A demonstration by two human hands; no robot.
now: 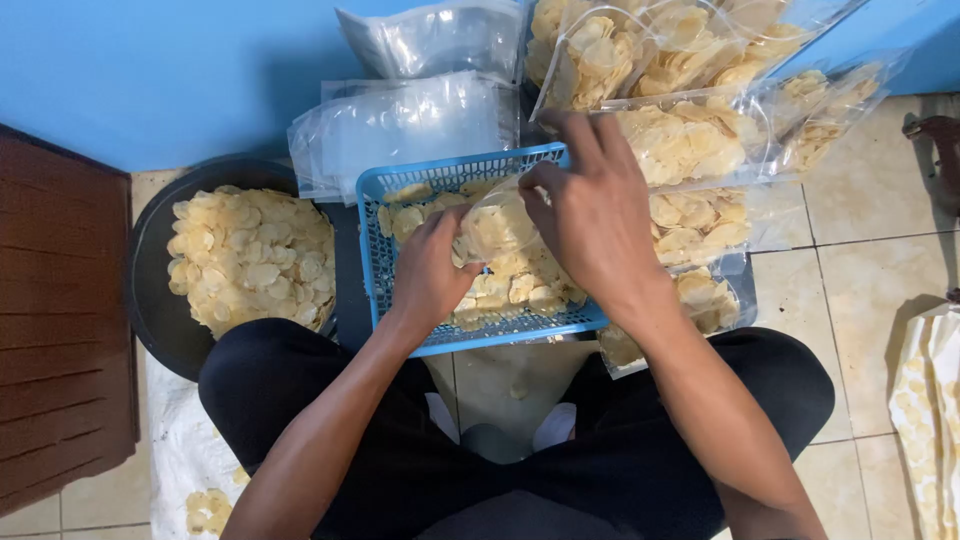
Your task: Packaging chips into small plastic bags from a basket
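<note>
On a tiled floor (860, 210) below a blue wall, both hands meet mid-frame over the blue basket (400, 185): left hand (430, 275) and right hand (590, 215) each grip the small chip-filled bag (495, 225) between them.

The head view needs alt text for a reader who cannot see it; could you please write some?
Seen from above, a seated person's left hand and right hand hold a clear bag of pale chips over a blue basket of the same chips. A dark basin of chips sits to the left, with filled bags and empty bags stacked beyond by a blue wall.
</note>
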